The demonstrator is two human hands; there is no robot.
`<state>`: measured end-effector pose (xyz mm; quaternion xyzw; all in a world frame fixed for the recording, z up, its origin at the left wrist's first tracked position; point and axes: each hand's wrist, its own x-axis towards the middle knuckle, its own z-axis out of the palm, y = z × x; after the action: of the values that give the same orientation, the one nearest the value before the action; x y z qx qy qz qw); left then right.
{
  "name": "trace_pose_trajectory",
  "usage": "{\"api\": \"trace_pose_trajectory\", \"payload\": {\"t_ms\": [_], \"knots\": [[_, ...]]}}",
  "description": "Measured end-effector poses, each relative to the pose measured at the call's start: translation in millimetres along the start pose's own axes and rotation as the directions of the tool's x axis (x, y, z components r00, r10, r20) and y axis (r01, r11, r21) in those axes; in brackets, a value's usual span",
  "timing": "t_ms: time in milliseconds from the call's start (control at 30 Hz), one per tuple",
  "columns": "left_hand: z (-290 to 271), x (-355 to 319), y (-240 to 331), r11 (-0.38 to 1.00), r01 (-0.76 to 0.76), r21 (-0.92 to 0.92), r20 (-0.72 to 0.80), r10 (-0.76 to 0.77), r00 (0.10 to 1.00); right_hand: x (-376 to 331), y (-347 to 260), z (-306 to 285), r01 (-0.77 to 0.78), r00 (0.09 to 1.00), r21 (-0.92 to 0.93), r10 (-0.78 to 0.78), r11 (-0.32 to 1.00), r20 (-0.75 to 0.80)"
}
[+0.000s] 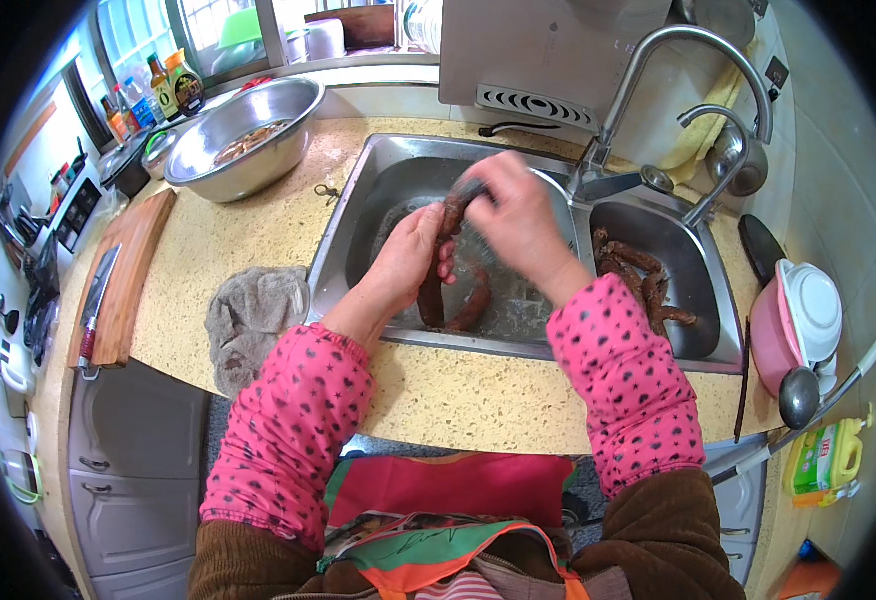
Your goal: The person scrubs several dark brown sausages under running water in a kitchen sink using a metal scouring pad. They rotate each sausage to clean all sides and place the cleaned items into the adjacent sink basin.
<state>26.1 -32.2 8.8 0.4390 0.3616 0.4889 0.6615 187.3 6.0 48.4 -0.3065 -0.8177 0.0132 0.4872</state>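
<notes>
Over the large left basin of the steel sink [358, 265], my left hand [410, 258] is closed around a dark reddish-brown cured sausage [453, 215]. Its lower length [432, 295] hangs into the basin, where another curved piece of sausage [476, 300] shows. My right hand [513, 205], blurred by motion, is closed at the sausage's upper end. A dark grey bit shows at its fingertips; I cannot tell whether it is the sausage's end or a scrubber. Several more sausages [643, 278] lie piled in the small right basin [703, 338].
A curved faucet [678, 35] rises behind the sink. Left of it are a grey rag [248, 320], a large steel bowl [258, 175] with food inside, and a knife [98, 290] on a wooden board [138, 290]. A pink basin [773, 335] and a ladle [799, 398] are at right.
</notes>
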Motion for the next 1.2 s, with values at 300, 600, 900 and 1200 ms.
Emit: {"api": "trace_pose_trajectory", "payload": {"t_ms": [300,600,900,1200], "knots": [[6,-2,6,0.999,0.052,0.017,0.010,-0.052,0.999,2,33,-10,-0.059,0.992,-0.144,0.041,0.988,-0.122],[0,-2,2,0.999,-0.031,-0.021,-0.130,0.028,0.991,-11,-36,12,0.108,0.989,0.077,-0.115,0.991,0.096],[-4,-5,10,0.996,0.001,-0.091,0.004,0.000,1.000,-33,82,-11,-0.264,0.940,-0.392,0.325,0.881,0.099],[1,1,16,0.975,-0.195,0.107,0.046,0.192,0.980,-92,101,27,0.009,-0.064,-0.569,0.568,0.823,0.821]]}}
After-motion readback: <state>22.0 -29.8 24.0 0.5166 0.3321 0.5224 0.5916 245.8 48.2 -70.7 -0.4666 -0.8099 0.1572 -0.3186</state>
